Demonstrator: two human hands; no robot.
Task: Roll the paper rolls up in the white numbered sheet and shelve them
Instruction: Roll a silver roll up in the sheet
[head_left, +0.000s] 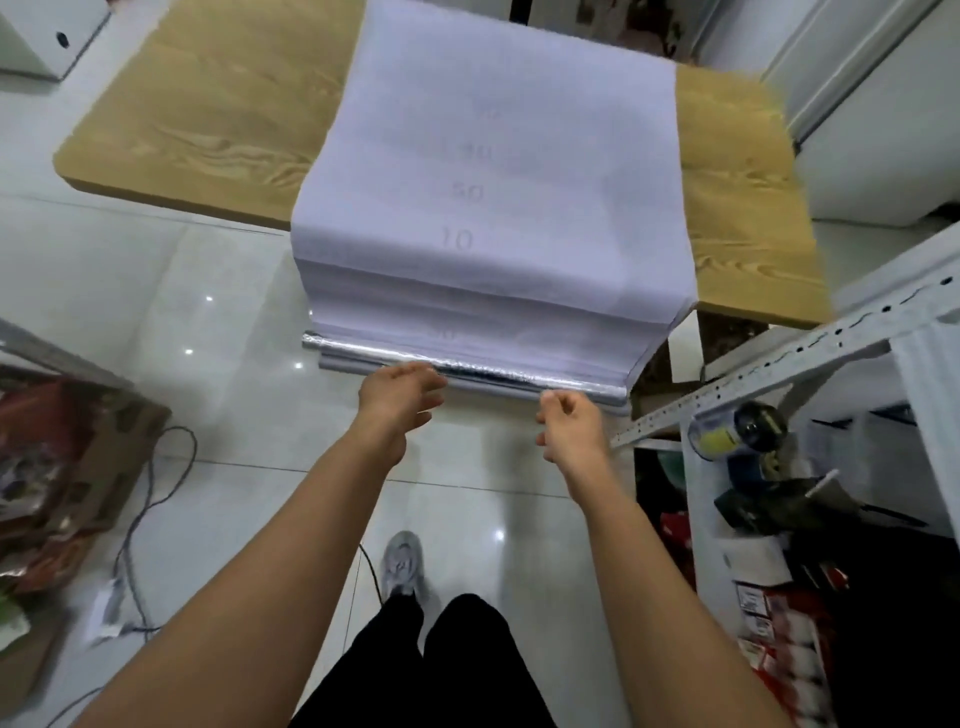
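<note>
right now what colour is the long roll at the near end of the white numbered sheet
Shiny silver: the long crinkled roll, best in the head view.

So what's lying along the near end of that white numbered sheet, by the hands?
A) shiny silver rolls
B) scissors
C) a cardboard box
A: shiny silver rolls lie along the near end of the white numbered sheet, which hangs off the table.

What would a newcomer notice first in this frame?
The big white numbered sheet dominates the centre, draped over the wooden table with its near end hanging off the edge. Shiny silver rolls show along that lower end. The left hand and the right hand reach in just below them.
</note>
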